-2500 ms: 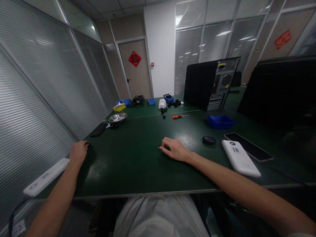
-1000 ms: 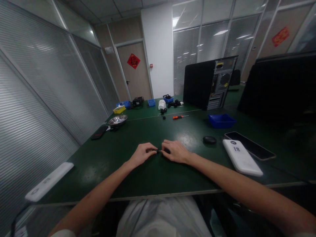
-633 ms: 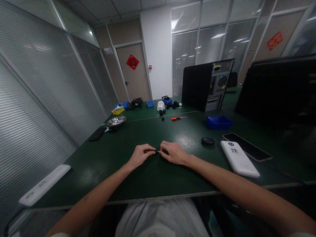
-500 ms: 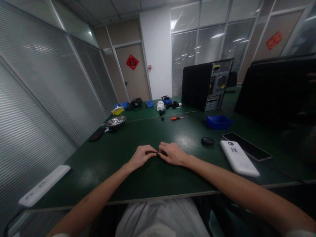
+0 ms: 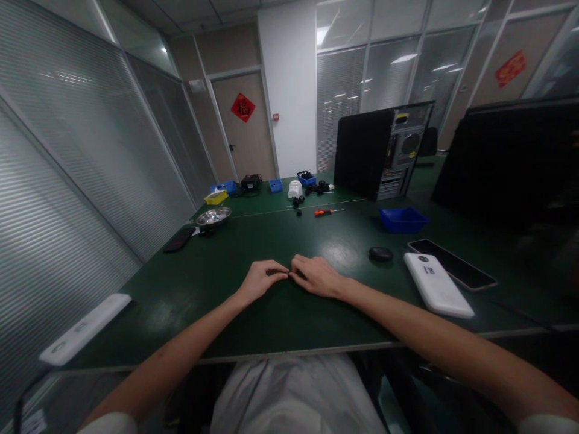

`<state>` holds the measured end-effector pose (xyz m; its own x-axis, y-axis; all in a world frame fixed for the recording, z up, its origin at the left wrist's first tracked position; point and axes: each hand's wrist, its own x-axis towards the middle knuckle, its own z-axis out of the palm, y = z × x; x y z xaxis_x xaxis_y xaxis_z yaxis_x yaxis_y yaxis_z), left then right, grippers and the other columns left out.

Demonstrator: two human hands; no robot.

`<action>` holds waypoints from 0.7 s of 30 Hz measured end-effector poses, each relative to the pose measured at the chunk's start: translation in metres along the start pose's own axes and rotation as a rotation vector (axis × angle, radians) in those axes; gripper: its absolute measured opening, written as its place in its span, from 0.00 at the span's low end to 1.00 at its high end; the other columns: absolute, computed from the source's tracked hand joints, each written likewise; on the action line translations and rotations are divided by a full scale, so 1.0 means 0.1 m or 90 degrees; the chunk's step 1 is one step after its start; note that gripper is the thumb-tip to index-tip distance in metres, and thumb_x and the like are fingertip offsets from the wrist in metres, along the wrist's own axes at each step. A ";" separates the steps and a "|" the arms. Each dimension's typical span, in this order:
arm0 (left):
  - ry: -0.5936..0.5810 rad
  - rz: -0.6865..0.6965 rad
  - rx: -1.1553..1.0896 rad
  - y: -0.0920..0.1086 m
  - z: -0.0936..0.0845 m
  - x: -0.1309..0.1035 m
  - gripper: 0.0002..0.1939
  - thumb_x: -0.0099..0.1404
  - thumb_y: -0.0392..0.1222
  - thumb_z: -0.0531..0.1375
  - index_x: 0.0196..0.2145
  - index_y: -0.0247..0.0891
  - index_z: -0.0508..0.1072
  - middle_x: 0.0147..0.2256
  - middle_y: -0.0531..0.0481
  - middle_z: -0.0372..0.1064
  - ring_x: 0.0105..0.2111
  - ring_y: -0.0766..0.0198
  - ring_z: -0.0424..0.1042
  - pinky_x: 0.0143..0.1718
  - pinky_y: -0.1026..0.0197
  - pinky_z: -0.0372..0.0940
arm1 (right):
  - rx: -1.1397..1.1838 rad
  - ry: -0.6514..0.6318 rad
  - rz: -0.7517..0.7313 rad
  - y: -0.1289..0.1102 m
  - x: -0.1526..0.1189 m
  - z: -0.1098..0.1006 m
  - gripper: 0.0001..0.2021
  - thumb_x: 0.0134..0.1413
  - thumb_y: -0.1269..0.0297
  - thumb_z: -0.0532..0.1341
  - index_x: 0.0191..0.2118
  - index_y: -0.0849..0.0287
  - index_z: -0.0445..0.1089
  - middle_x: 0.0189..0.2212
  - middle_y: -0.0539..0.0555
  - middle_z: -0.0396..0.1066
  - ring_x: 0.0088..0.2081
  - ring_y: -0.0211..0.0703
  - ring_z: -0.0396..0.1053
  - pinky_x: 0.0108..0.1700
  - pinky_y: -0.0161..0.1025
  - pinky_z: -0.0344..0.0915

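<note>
Over the middle of the green table [image 5: 253, 241], my left hand [image 5: 262, 280] and my right hand [image 5: 314, 276] meet at the fingertips. Thumb and fingers of each hand are pinched together. Something small and dark seems to lie between the fingertips, too small to name. Beyond my hands is a screwdriver [image 5: 323, 213] with an orange and black handle, and near it a small black piece [image 5: 299, 213]. To the right of my right hand rests a black oval object [image 5: 380, 254].
Blue tray [image 5: 403, 221], white device [image 5: 438, 286] and dark flat device [image 5: 452, 265] sit at the right. A computer case [image 5: 382, 150] stands behind. Metal bowl [image 5: 214, 217] and black phone [image 5: 179, 239] are at the left, with a white device [image 5: 85, 330] at the near left edge.
The view has shifted slightly, so most things on the table appear a little higher. My hands keep the same pinched pose with fingertips together.
</note>
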<state>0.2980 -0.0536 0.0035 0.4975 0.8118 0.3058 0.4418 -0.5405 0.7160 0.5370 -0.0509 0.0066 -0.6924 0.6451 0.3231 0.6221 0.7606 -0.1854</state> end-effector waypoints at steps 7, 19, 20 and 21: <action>0.010 -0.056 0.057 -0.19 -0.04 0.18 0.13 0.66 0.48 0.65 0.42 0.39 0.83 0.41 0.44 0.76 0.39 0.58 0.73 0.43 0.58 0.67 | 0.005 0.006 0.011 0.01 0.00 0.02 0.09 0.69 0.57 0.56 0.44 0.56 0.67 0.40 0.52 0.69 0.32 0.37 0.64 0.32 0.36 0.49; -0.031 0.032 0.105 -0.01 -0.04 0.07 0.16 0.71 0.52 0.60 0.48 0.40 0.80 0.48 0.44 0.73 0.50 0.55 0.69 0.53 0.54 0.63 | 0.036 0.049 0.048 0.06 -0.02 -0.09 0.07 0.68 0.60 0.57 0.42 0.57 0.68 0.39 0.51 0.69 0.33 0.37 0.65 0.33 0.36 0.52; -0.035 0.035 0.113 0.00 -0.02 0.05 0.16 0.70 0.52 0.62 0.47 0.40 0.80 0.48 0.44 0.73 0.49 0.55 0.69 0.53 0.54 0.63 | 0.037 0.049 0.052 0.07 -0.02 -0.09 0.07 0.68 0.60 0.58 0.42 0.57 0.68 0.39 0.51 0.69 0.33 0.37 0.65 0.33 0.36 0.52; -0.038 0.038 0.118 0.01 -0.01 0.04 0.15 0.69 0.51 0.62 0.47 0.40 0.80 0.48 0.44 0.73 0.49 0.55 0.69 0.53 0.54 0.64 | 0.039 0.048 0.054 0.07 -0.02 -0.09 0.07 0.68 0.60 0.58 0.41 0.57 0.68 0.39 0.51 0.69 0.33 0.37 0.65 0.33 0.36 0.52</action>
<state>0.2997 -0.0505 0.0064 0.5684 0.7652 0.3023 0.5367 -0.6233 0.5687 0.5458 -0.0474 0.0131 -0.6074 0.7021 0.3716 0.6523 0.7078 -0.2711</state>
